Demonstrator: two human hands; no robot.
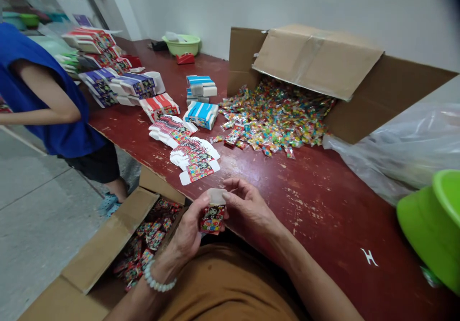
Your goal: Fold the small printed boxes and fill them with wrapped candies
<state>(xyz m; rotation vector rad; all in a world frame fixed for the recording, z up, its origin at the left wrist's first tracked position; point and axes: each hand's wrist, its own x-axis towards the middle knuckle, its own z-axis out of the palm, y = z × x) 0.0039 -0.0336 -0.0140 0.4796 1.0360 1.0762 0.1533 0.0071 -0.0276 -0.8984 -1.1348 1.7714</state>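
While both hands meet over the near table edge, the small printed box [212,218] sits between them, front panel to the camera, pale flap [216,196] up at the top. Left hand [189,225]: fingers narrow, holding the box by its side, thumb up by the flap. Right hand [251,211]: fingers half bent, thumb at the flap's right edge, forefinger raised with a gap to the thumb; whether the other fingers grip the box from behind, cannot tell. Contents hidden, cannot tell.

Handling, my judgement: left hand does the steadying, so firm on the side edges, light on the broad faces; thin card probably dents or bows if squeezed. Right thumb should work the flap along its crease, evenly, not from one corner, or the card may skew or tear. Keep the left thumb off the opening's edge so it doesn't jam the flap. Box upright, mouth level, best guard against spills.

Around: flat cartons [196,152] fanned on the red table [305,187], just beyond the hands; wrapped candies [287,115] heaped farther off at the mouth of a big carton [323,57]; printed packets [154,235] in an open carton [111,237] below, beside the left forearm.
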